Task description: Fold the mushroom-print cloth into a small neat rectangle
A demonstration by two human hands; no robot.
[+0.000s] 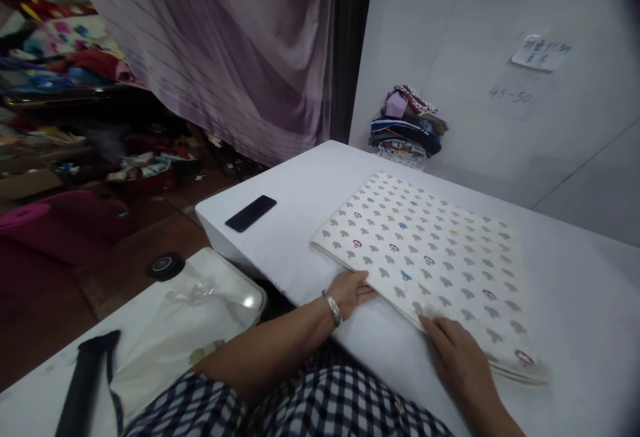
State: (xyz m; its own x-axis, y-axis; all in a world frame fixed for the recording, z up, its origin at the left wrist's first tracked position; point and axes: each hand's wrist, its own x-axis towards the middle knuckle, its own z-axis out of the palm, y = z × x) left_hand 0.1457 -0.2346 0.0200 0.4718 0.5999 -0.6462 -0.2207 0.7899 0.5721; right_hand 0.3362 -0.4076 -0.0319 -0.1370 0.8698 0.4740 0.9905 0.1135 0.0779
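Observation:
A folded cream cloth [440, 250] with grey mushroom-like shapes and a few red, blue and yellow motifs lies flat on the white-covered table [295, 183]. At its near edge, my left hand [350, 292] has the thumb on top and the other fingers curled at the edge. A silver bracelet [332, 308] circles that wrist. Further right along the same edge, my right hand [460, 357] holds the cloth; its thumb and forefinger rest at the border, and the other fingers are partly hidden. Several layers show at the near right corner.
A black phone [251, 213] lies left of the cloth. A stack of folded clothes [407, 123] stands by the wall behind the table. To my left are a white surface with a clear plastic bag [175, 330], a round black object [165, 266] and a dark strap [87, 383]. A purple curtain [240, 43] hangs behind.

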